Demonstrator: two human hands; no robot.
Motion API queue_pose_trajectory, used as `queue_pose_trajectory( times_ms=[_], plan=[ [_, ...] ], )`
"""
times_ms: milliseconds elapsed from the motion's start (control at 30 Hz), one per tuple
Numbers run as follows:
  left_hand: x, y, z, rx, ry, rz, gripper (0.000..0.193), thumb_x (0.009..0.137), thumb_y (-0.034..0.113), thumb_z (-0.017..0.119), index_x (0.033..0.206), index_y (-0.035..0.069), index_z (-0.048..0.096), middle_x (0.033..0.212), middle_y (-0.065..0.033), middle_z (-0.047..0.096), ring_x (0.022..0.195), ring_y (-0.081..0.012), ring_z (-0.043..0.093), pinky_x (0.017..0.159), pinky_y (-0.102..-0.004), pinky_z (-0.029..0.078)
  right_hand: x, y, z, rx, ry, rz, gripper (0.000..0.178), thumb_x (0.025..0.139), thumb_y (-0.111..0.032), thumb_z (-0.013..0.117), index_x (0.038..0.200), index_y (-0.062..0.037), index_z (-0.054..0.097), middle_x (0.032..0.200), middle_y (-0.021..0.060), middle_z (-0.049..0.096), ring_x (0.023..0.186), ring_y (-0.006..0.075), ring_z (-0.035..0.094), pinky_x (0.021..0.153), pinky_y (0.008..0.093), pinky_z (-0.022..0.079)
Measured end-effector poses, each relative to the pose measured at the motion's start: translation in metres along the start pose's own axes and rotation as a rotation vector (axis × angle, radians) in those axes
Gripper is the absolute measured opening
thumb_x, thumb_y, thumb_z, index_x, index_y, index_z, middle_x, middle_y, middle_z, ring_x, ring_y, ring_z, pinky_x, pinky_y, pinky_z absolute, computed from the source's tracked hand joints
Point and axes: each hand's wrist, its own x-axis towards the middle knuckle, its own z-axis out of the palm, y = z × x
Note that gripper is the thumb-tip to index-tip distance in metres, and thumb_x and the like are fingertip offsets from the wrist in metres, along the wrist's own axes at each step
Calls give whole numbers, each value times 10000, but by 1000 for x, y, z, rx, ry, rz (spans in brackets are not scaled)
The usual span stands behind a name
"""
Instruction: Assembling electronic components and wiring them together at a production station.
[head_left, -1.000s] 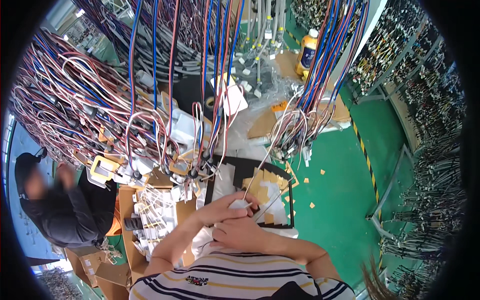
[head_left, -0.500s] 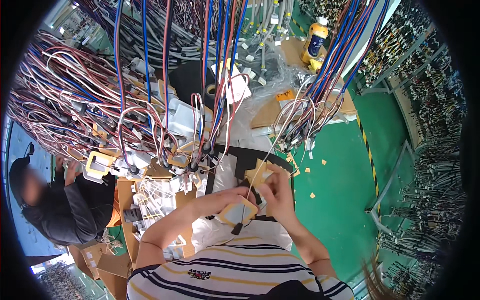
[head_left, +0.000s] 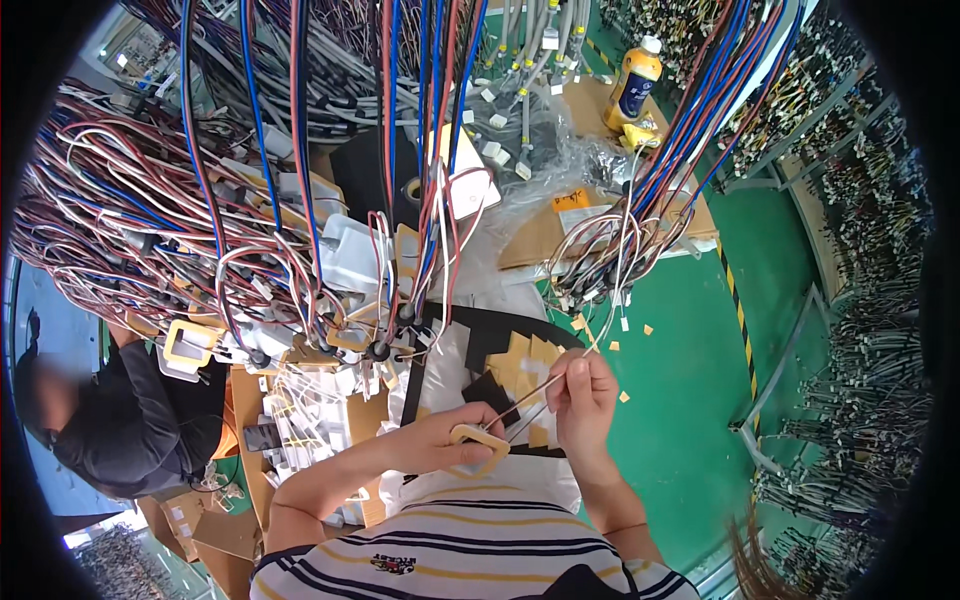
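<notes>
1. A worker's left hand (head_left: 448,440) clasps a tan-rimmed piece (head_left: 482,436) in front of a striped shirt (head_left: 470,530), thumb laid across it; the right hand (head_left: 585,400), thumb and fingers together, pinches a thin cable (head_left: 530,398) farther out.
2. Work on this piece looks under way rather than finished: the tan rim is in place, the cable runs between the hands, and the piece is not yet set down. What remains cannot be told.
3. Tan sheets (head_left: 515,368) lie heaped on a black-edged tray (head_left: 490,318) and white parts (head_left: 310,395) crowd a cardboard box (head_left: 246,395), suggesting more to handle.
4. The count: one piece in hand, at least one cable, one bottle (head_left: 637,80), one co-worker (head_left: 140,425), at least three tan scraps (head_left: 624,396) on the green floor (head_left: 680,400). Sheets, white parts and hanging wires (head_left: 425,120) overlap too much to number.
</notes>
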Motion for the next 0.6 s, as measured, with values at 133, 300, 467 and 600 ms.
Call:
queue_pose_trajectory(
  times_ms=[133,300,467,600],
  plan=[
    [-4,-8,-1,-86,12,34,350,899,225,583,1165,28,469,1084,-37,518,1032,-104,474,888,-260,380,-9,2,-12,119,-73,93,230,957,-156,454,867,16,577,803,42,545,562,70,483,503,193,387],
    [-1,-7,-3,-63,23,-1,331,901,174,563,1177,32,449,1063,-40,505,999,-105,468,875,-255,374,-15,-2,-7,-261,-610,156,215,815,24,606,1029,10,624,923,69,552,761,144,546,685,243,446],
    [-4,-15,9,99,-13,-126,331,897,138,551,1192,31,445,1058,-59,507,1022,-137,477,901,-265,364,-15,3,-10,-246,-748,135,199,806,82,585,975,4,655,928,101,559,760,181,586,630,268,502],
    [-4,-13,11,62,-16,85,368,870,142,600,1195,43,458,1074,-50,512,1018,-120,471,858,-266,387,-21,-5,-1,-410,-644,35,130,807,3,605,918,12,671,886,105,590,760,205,592,660,296,484]
  ],
)
